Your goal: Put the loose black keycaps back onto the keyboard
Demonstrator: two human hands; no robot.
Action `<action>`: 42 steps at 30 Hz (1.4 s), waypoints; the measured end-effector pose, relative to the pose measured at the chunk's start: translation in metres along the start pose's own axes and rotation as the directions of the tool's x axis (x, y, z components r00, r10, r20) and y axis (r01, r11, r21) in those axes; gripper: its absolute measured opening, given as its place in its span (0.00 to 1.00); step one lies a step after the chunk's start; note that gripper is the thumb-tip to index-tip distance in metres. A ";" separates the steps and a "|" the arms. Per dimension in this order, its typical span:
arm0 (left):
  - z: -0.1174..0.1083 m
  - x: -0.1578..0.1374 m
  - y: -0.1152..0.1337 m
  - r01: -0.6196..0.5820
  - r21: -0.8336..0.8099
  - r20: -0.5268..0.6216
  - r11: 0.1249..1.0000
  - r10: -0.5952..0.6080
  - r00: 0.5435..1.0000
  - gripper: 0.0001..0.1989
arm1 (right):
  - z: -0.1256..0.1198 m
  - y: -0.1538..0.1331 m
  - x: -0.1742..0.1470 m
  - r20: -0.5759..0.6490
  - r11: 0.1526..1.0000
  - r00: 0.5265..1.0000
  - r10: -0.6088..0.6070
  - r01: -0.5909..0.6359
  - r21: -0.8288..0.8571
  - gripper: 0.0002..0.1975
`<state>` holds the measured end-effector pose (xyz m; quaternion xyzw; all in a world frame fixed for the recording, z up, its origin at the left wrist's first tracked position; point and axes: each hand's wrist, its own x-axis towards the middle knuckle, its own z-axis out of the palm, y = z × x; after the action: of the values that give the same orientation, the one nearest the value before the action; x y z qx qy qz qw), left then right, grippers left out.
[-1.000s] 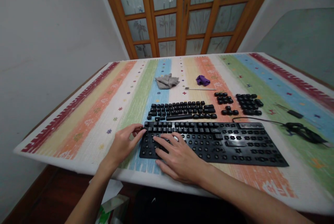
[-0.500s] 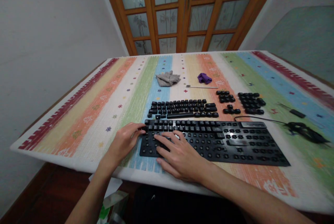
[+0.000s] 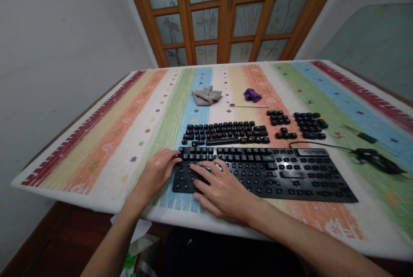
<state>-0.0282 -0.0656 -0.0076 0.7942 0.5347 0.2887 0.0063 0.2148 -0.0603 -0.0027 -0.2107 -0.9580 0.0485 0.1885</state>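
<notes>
A black keyboard (image 3: pixel 258 182) lies on the table with its two upper rows of keys largely capped and many bare switches below and to the right. My left hand (image 3: pixel 158 169) is at its upper left corner, thumb and index finger closed about a black keycap (image 3: pixel 181 157) at the left end of the second row; the fingers partly hide it. Across the left-middle switches rests my right hand (image 3: pixel 219 189), fingers spread and holding nothing. Loose keycaps (image 3: pixel 222 132) are laid out in rows just behind the keyboard.
More loose keycaps (image 3: pixel 309 124) sit in groups at the back right. A grey cloth (image 3: pixel 207 96), a purple cloth (image 3: pixel 252 95) and a thin brush (image 3: pixel 248 106) lie farther back. The coiled cable (image 3: pixel 376 161) and a small black-handled tool (image 3: pixel 367 138) are on the right.
My left fingertips have shifted slightly at the corner, and the dark keycap between them shows less. My right hand stays in place. The view has tilted a little.
</notes>
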 end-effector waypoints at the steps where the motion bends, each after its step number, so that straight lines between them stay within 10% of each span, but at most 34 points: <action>1: 0.000 0.001 0.000 0.001 0.003 0.013 1.000 -0.001 1.000 0.06 | 0.000 0.000 0.000 -0.001 1.000 1.000 0.001 -0.001 -0.002 0.14; 30: 0.000 -0.012 0.015 -0.160 0.294 0.099 0.942 0.137 0.986 0.17 | 0.003 -0.002 0.001 0.006 1.000 1.000 -0.010 0.010 -0.017 0.15; 42: -0.020 0.075 -0.029 -0.038 0.090 0.084 0.995 0.030 0.996 0.15 | 0.003 -0.002 0.001 0.010 1.000 1.000 -0.013 0.013 -0.017 0.15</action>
<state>-0.0419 0.0046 0.0335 0.8138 0.5330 0.2311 -0.0128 0.2120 -0.0617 -0.0047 -0.2057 -0.9606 0.0402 0.1825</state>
